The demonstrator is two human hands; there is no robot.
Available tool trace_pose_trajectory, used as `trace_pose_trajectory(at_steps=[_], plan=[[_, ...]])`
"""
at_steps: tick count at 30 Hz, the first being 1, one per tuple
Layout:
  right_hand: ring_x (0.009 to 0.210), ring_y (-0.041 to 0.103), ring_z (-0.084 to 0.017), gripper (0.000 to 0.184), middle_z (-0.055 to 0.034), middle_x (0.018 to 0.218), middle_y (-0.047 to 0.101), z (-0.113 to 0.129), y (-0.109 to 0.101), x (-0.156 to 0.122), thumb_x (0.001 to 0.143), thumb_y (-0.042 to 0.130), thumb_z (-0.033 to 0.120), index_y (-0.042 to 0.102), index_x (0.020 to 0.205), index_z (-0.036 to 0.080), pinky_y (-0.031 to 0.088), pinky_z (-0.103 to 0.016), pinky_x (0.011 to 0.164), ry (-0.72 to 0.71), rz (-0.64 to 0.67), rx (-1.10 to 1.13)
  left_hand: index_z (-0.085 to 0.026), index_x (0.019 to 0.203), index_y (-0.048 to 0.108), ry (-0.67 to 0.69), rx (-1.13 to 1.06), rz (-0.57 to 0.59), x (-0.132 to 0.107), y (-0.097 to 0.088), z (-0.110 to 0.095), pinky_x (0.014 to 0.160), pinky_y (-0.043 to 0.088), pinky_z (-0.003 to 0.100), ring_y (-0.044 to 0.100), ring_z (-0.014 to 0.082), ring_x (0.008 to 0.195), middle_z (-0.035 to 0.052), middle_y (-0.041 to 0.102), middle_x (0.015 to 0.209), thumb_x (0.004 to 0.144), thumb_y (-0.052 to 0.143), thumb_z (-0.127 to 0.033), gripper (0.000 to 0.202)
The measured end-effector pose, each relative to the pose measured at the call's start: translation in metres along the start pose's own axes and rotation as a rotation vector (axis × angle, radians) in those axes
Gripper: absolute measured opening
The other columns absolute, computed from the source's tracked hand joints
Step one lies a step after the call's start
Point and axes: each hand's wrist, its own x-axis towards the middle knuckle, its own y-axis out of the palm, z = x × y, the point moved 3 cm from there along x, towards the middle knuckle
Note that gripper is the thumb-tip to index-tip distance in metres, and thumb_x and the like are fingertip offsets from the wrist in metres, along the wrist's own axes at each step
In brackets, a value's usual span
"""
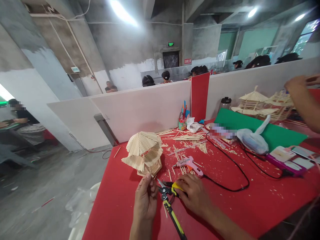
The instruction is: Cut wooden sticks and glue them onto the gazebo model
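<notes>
My left hand pinches a thin wooden stick just below a small pagoda model of wooden sticks on the red table. My right hand is closed on the upper yellow handle of a pair of yellow-and-black cutters, whose blades point toward the left hand's fingers. The other handle trails toward me across the table. A pink glue gun lies just beyond my right hand, its black cord looping off to the right.
Loose sticks and offcuts litter the table's far side near a pen cup. A green sheet, white plastic bag, further stick models and another person's arm are at right. White partitions back the table.
</notes>
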Motion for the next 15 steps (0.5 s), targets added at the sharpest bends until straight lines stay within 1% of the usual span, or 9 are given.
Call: trace_pose_trajectory(at_steps=[3, 5, 8, 11, 15], plan=[[0.081, 0.058, -0.018, 0.020, -0.0052, 0.087, 0.067, 0.021, -0.008, 0.016, 0.098, 0.052, 0.027, 0.071, 0.100, 0.021, 0.046, -0.034, 0.074, -0.026, -0.087, 0.086, -0.016, 0.058, 0.049, -0.031, -0.027, -0.003, 0.002, 0.002, 0.000, 0.034, 0.025, 0.014, 0.032, 0.0020, 0.041, -0.0084, 0.042, 0.050, 0.050, 0.093, -0.028, 0.047], [0.080, 0.058, -0.018, 0.018, -0.0048, 0.085, 0.066, 0.035, -0.012, 0.030, 0.098, 0.053, 0.026, 0.071, 0.100, 0.022, 0.047, -0.034, 0.074, -0.027, -0.131, 0.129, -0.016, 0.058, 0.049, -0.048, -0.046, 0.006, 0.003, 0.003, 0.001, 0.034, 0.025, 0.014, 0.031, 0.0017, 0.040, -0.0085, 0.041, 0.050, 0.051, 0.092, -0.028, 0.045], [0.081, 0.059, -0.019, 0.016, -0.0052, 0.086, 0.066, 0.051, -0.012, 0.050, 0.096, 0.058, 0.025, 0.071, 0.104, 0.022, 0.048, -0.034, 0.074, -0.027, -0.225, 0.152, -0.015, 0.060, 0.051, -0.062, -0.059, 0.016, 0.004, 0.002, 0.001, 0.034, 0.026, 0.013, 0.033, 0.0015, 0.041, -0.0082, 0.042, 0.051, 0.052, 0.091, -0.026, 0.042], [0.083, 0.059, -0.019, 0.016, -0.0049, 0.087, 0.066, 0.057, -0.005, 0.062, 0.094, 0.060, 0.025, 0.071, 0.106, 0.024, 0.048, -0.033, 0.074, -0.027, -0.251, 0.152, -0.015, 0.061, 0.052, -0.082, -0.059, 0.016, 0.006, 0.000, 0.001, 0.034, 0.027, 0.013, 0.034, 0.0018, 0.041, -0.0082, 0.042, 0.051, 0.054, 0.090, -0.024, 0.040], [0.083, 0.058, -0.019, 0.018, -0.0043, 0.087, 0.067, 0.057, 0.004, 0.067, 0.094, 0.059, 0.019, 0.072, 0.106, 0.025, 0.049, -0.033, 0.074, -0.041, -0.274, 0.161, -0.016, 0.059, 0.049, -0.117, -0.076, 0.048, 0.009, -0.001, 0.002, 0.033, 0.024, 0.013, 0.032, 0.0016, 0.040, -0.0086, 0.040, 0.050, 0.055, 0.089, -0.024, 0.041]])
